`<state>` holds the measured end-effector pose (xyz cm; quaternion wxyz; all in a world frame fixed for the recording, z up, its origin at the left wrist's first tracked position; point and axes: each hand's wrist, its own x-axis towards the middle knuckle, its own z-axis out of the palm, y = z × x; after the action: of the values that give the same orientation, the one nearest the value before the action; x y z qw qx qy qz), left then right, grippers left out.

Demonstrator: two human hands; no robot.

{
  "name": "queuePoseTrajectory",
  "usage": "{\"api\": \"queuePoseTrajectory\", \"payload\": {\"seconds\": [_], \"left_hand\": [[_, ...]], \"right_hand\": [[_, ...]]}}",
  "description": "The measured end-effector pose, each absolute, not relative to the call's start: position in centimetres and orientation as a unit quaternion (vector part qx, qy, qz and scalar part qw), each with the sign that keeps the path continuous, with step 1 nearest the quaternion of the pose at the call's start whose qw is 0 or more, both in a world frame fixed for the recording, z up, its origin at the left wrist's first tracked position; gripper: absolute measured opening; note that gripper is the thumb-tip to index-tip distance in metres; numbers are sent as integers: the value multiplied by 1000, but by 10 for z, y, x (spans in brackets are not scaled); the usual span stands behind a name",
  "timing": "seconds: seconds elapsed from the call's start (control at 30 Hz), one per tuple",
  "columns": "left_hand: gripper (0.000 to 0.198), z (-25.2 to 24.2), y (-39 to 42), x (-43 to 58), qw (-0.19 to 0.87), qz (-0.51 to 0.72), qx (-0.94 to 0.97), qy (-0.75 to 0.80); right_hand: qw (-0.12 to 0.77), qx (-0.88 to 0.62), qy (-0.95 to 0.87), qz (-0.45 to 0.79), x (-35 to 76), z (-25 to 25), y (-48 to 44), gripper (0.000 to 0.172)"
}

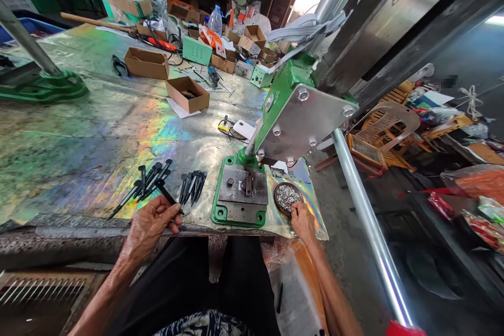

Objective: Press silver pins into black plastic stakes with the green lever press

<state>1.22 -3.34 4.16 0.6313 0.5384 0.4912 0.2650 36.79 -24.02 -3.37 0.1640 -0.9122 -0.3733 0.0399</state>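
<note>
Left fingers (172, 213) pinch a black pin (167, 195); right fingers (295, 209), grip unclear, touch the dish (276, 200).

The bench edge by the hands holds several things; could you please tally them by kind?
Heaps of black pins: 2
Black pin pinched in left hand: 1
Green press: 1
Round dish: 1
Total: 5

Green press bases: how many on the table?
2 press bases: one at the near edge, beside the left hand holding a black pin; one far left. Clutter may hide others.
</note>
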Motion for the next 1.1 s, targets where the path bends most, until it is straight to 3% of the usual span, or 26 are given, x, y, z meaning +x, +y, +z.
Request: {"api": "queuePoseTrajectory", "payload": {"seconds": [0.43, 0.8, 1.1], "left_hand": [[41, 50, -48, 29, 694, 257, 515, 432], [37, 63, -69, 46, 748, 228, 495, 379], [37, 67, -82, 65, 784, 228, 473, 331]], "right_hand": [[368, -869, -308, 125, 378, -32, -243, 24], [596, -744, -162, 254, 369, -25, -227, 23], [647, -704, -120, 267, 363, -18, -227, 16]]}}
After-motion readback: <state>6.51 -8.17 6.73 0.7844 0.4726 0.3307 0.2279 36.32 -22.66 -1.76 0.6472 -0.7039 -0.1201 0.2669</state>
